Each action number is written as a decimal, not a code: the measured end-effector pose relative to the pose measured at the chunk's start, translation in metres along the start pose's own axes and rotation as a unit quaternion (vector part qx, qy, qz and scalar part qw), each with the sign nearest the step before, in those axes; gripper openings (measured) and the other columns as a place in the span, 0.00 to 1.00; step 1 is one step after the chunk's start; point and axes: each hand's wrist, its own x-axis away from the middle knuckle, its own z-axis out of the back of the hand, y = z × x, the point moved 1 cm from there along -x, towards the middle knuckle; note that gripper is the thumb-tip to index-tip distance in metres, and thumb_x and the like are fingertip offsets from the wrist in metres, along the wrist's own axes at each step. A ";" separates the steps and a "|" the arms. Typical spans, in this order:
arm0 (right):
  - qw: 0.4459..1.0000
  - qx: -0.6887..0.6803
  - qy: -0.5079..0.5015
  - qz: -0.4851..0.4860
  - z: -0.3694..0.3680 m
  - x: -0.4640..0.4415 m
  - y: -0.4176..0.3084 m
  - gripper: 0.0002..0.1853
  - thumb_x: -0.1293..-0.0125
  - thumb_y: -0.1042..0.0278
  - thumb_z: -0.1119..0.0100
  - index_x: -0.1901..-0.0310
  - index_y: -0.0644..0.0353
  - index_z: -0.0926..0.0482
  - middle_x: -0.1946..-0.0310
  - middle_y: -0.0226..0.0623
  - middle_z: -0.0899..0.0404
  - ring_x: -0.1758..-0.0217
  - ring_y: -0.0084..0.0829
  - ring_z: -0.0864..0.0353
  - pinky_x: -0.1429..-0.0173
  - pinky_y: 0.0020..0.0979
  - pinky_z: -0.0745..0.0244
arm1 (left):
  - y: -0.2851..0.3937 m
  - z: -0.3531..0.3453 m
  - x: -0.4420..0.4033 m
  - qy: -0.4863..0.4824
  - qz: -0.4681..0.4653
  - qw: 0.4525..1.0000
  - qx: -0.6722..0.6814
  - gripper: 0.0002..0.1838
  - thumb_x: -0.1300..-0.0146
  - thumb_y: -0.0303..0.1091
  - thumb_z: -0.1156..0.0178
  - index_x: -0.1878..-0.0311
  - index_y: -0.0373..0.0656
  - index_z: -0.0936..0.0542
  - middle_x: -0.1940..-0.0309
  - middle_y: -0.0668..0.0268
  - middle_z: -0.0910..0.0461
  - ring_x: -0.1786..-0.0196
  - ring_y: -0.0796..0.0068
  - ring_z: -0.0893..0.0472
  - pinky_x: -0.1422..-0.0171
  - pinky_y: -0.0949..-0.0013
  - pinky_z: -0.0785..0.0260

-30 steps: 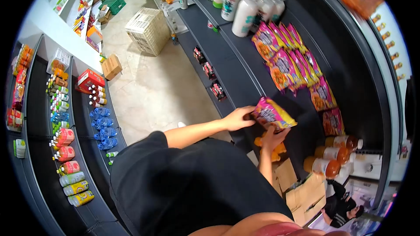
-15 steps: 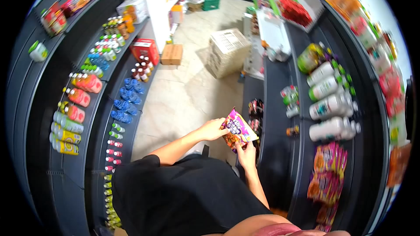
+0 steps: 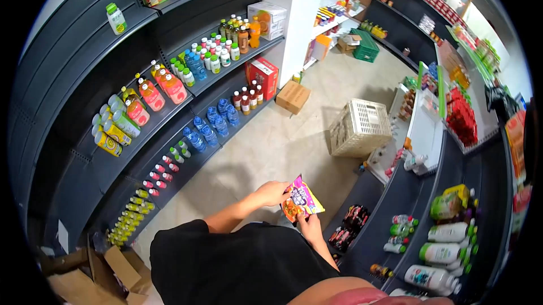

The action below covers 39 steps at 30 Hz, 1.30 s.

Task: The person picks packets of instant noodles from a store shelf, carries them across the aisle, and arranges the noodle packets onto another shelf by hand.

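A purple and yellow food packet (image 3: 302,198) with a picture of food on its front is held in front of my body, over the aisle floor. My left hand (image 3: 274,193) grips its left edge. Around the lower right corner are the fingers of my right hand (image 3: 310,227). The packet is tilted, its printed face turned up towards me. Its back and the fingertips behind it are hidden.
Dark shelves on the left bear pink-labelled bottles (image 3: 172,87), cans (image 3: 107,143) and blue-wrapped bottles (image 3: 195,138). White bottles (image 3: 435,279) stand on the right shelves. A cream crate (image 3: 362,130) and a cardboard box (image 3: 293,97) are on the floor ahead; an opened carton (image 3: 121,268) is at lower left.
My view has swung to the left, so more of the left shelves shows and the opened carton has come into sight. Both hands still hold the packet.
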 end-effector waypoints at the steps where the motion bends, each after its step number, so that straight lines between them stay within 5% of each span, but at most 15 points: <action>1: 0.999 0.036 -0.025 -0.008 0.012 -0.025 -0.003 0.24 0.28 0.55 0.36 0.45 0.71 0.23 0.58 0.56 0.13 0.54 0.53 0.13 0.48 0.45 0.21 | 0.000 0.005 -0.016 0.008 -0.015 1.000 -0.015 0.19 0.28 0.48 0.43 0.48 0.41 0.19 0.60 0.45 0.15 0.53 0.40 0.16 0.50 0.43 0.25; 4: 0.999 -0.012 -0.046 0.025 0.049 -0.082 -0.015 0.23 0.28 0.57 0.35 0.43 0.69 0.24 0.55 0.50 0.13 0.52 0.44 0.12 0.45 0.42 0.21 | 0.012 0.039 -0.063 0.012 -0.027 0.995 -0.099 0.19 0.30 0.49 0.40 0.51 0.42 0.16 0.64 0.47 0.14 0.58 0.40 0.15 0.52 0.44 0.24; 5: 0.994 -0.067 -0.074 0.037 0.062 -0.104 -0.018 0.23 0.27 0.60 0.34 0.39 0.68 0.25 0.49 0.45 0.14 0.47 0.32 0.16 0.40 0.37 0.23 | 0.020 0.053 -0.079 0.023 -0.038 0.995 -0.085 0.18 0.32 0.48 0.40 0.53 0.41 0.16 0.64 0.47 0.14 0.58 0.41 0.15 0.52 0.43 0.24; 10: 0.991 0.019 0.100 0.092 0.126 -0.174 -0.054 0.20 0.31 0.66 0.34 0.45 0.71 0.25 0.54 0.57 0.14 0.50 0.53 0.13 0.46 0.44 0.22 | 0.065 0.108 -0.157 0.019 -0.064 0.995 -0.075 0.15 0.38 0.41 0.37 0.58 0.39 0.16 0.65 0.47 0.15 0.59 0.41 0.16 0.54 0.44 0.24; 18: 0.983 -0.083 0.116 0.117 0.149 -0.280 -0.048 0.16 0.28 0.69 0.34 0.46 0.71 0.23 0.56 0.48 0.14 0.52 0.36 0.13 0.46 0.37 0.21 | 0.061 0.104 -0.226 0.249 -0.188 0.949 0.052 0.14 0.41 0.35 0.37 0.56 0.37 0.20 0.62 0.51 0.20 0.55 0.46 0.20 0.45 0.53 0.26; 22: 0.958 -0.256 0.039 0.120 0.135 -0.364 -0.053 0.24 0.27 0.76 0.36 0.33 0.67 0.32 0.48 0.38 0.19 0.46 0.25 0.20 0.41 0.28 0.23 | 0.036 0.136 -0.243 0.238 -0.126 0.953 0.138 0.19 0.42 0.36 0.31 0.51 0.37 0.22 0.51 0.52 0.19 0.46 0.52 0.20 0.41 0.57 0.27; 30: 0.954 -0.261 0.063 0.135 0.069 -0.521 -0.144 0.22 0.28 0.73 0.33 0.40 0.64 0.33 0.45 0.40 0.26 0.48 0.27 0.21 0.44 0.30 0.22 | -0.047 0.221 -0.298 0.363 -0.131 0.915 0.118 0.24 0.44 0.38 0.25 0.50 0.37 0.22 0.52 0.54 0.19 0.50 0.56 0.20 0.42 0.58 0.27; 34: 0.955 -0.263 -0.041 0.129 0.043 -0.581 -0.186 0.16 0.27 0.78 0.39 0.43 0.63 0.33 0.47 0.38 0.27 0.49 0.28 0.19 0.46 0.29 0.21 | -0.078 0.262 -0.323 0.422 -0.065 0.886 0.183 0.24 0.45 0.36 0.25 0.48 0.39 0.22 0.53 0.56 0.18 0.48 0.57 0.17 0.42 0.59 0.26; 38: 0.951 -0.211 -0.072 0.216 0.018 -0.634 -0.245 0.21 0.31 0.76 0.34 0.42 0.63 0.33 0.47 0.39 0.25 0.48 0.29 0.18 0.47 0.31 0.20 | -0.126 0.301 -0.350 0.517 -0.104 0.832 0.174 0.23 0.46 0.33 0.24 0.48 0.42 0.21 0.51 0.59 0.17 0.49 0.59 0.16 0.41 0.61 0.25; 39: 0.958 -0.141 -0.063 0.242 0.013 -0.643 -0.264 0.26 0.34 0.76 0.31 0.39 0.65 0.32 0.45 0.40 0.23 0.46 0.32 0.18 0.45 0.33 0.20 | -0.138 0.321 -0.353 0.539 -0.130 0.819 0.147 0.23 0.44 0.32 0.23 0.47 0.43 0.21 0.47 0.58 0.16 0.46 0.66 0.16 0.40 0.63 0.25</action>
